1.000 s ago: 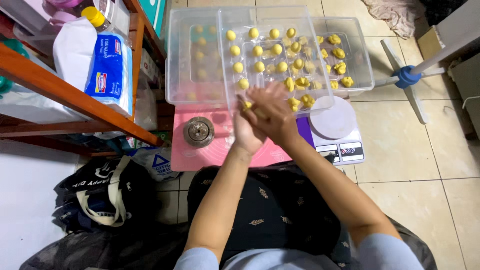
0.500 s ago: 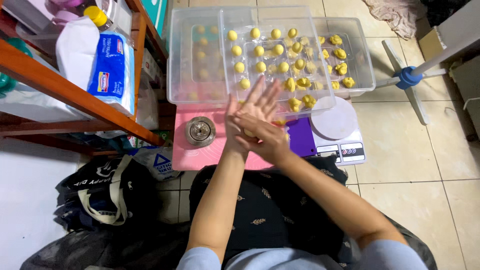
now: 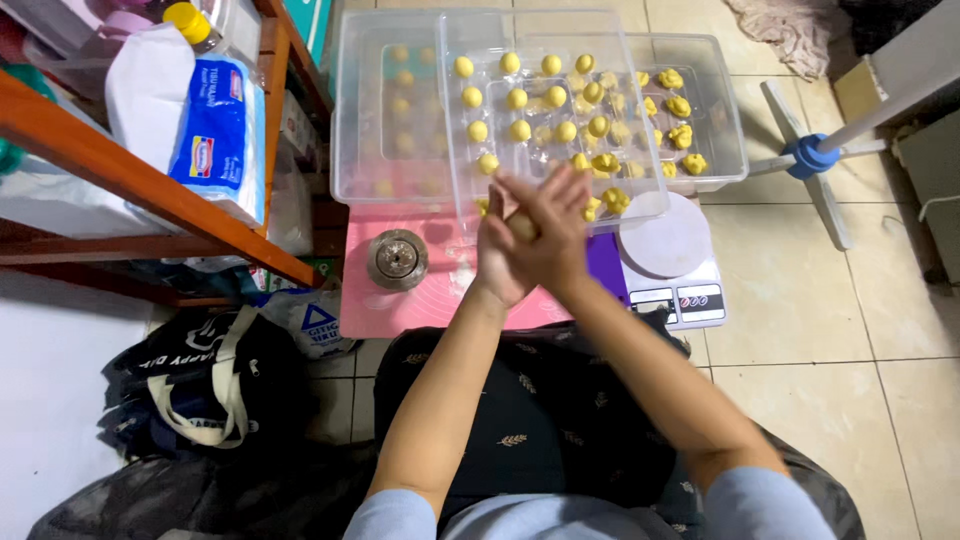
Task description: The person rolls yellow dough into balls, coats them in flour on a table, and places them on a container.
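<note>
My left hand (image 3: pixel 497 258) and my right hand (image 3: pixel 556 228) are pressed palm to palm above a pink mat (image 3: pixel 420 300), with a small yellow dough ball (image 3: pixel 521 226) held between them. Just beyond my hands lies a clear plastic lid (image 3: pixel 550 110) carrying several rows of round yellow dough balls. Behind it a clear tub (image 3: pixel 715 110) holds several rougher yellow dough pieces.
A round metal mould (image 3: pixel 397 258) sits on the pink mat. A digital kitchen scale (image 3: pixel 672 262) stands to the right. Another clear tub (image 3: pixel 385 120) lies at the back left. A wooden shelf (image 3: pixel 150 180) holds a flour bag (image 3: pixel 215 135). A dark bag (image 3: pixel 200 385) lies on the floor, and a fan stand (image 3: pixel 815 155) is at the right.
My palms have slid against each other around the dough ball, and both hands have drifted slightly left over the pink mat.
</note>
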